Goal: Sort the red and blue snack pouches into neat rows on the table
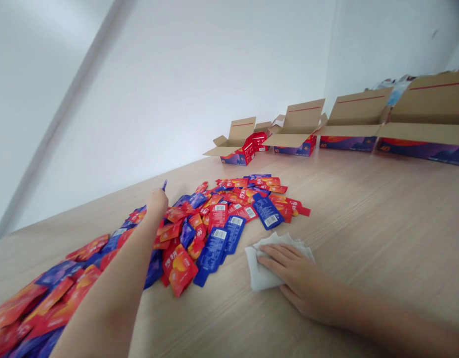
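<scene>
The left hand (157, 205) is curling shut around a small blue object (164, 185). Only its tip is showing above the fingers, too little to tell what it is. Just beneath and ahead of this hand, a sprawling heap of flat red and blue foil sachets (218, 216) is spreading across a pale wood-grain desk (363, 209). The sachets are overlapping too thickly for an exact count, but several dozen are showing, some with white barcode panels. The left forearm (110, 293) is lying over the heap's nearer part and hiding some of it; I cannot tell whether the left hand is touching the sachets.

To the right of the heap, the right hand (298, 278) is resting open, its fingers together and pressing down on a crumpled white cloth (265, 266), which is lying just beside the nearest blue sachets.

Well ahead of both hands, four open brown cardboard cartons (239, 132) are standing in a row, with purple and red printed sides and raised flaps. Red packages (257, 140) are sitting between the two leftmost cartons, and a white wall (177, 99) is rising behind them.
</scene>
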{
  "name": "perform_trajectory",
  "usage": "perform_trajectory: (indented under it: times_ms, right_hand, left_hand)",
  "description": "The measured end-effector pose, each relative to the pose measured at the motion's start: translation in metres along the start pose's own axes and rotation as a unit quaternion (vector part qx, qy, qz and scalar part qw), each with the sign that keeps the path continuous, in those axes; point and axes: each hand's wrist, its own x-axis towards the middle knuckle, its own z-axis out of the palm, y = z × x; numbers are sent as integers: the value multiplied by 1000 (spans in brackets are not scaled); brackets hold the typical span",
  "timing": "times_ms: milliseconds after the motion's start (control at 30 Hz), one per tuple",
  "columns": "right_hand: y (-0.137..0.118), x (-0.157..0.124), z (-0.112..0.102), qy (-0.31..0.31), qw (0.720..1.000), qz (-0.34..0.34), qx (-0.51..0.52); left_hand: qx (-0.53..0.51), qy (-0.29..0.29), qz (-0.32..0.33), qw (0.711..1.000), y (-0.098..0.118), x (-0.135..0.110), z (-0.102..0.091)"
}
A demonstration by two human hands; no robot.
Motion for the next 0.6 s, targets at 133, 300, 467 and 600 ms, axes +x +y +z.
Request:
perform_trajectory:
  times_ms: [133,300,467,600]
  right_hand:
    - [6,-3,5,5,1000,-15,-13]
    - [11,-6,11,28,999,-26,-37]
    - [6,-6,16,56,995,-16,-85]
    - [2,-6,18,62,991,-4,-118]
  left_hand:
    - [10,47,55,997,2,-57,-60]
    - [-10,177,306,936,-6,-209,-112]
    - [19,-4,400,916,-16,-370,-66]
    - [17,-118,338,933,-9,-439,-55]
